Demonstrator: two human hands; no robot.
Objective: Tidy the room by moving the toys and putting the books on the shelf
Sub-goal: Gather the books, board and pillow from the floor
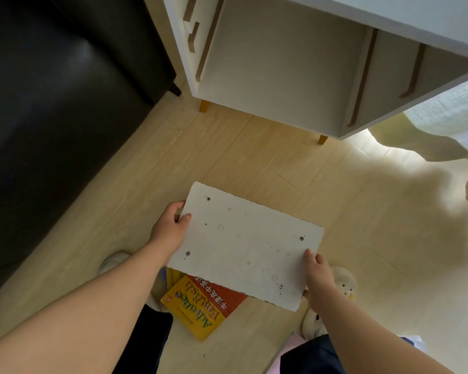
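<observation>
I hold a flat white board [243,244] with wavy edges, screw heads and faint dots, level above the floor. My left hand [170,228] grips its left edge, thumb on top. My right hand [318,271] grips its near right corner. Under the board on the floor lie a yellow book [195,309] with "English" on the cover and an orange-red book [227,295], both partly hidden. A cream plush toy [312,323] lies on the floor by my right forearm; another pale plush piece [345,282] shows behind my right hand.
A white cabinet [281,66] on short wooden legs stands ahead, with an open compartment and drawer handles. A black sofa [52,117] fills the left side. A white curtain [449,117] hangs at the right. Light wood floor [241,152] lies between.
</observation>
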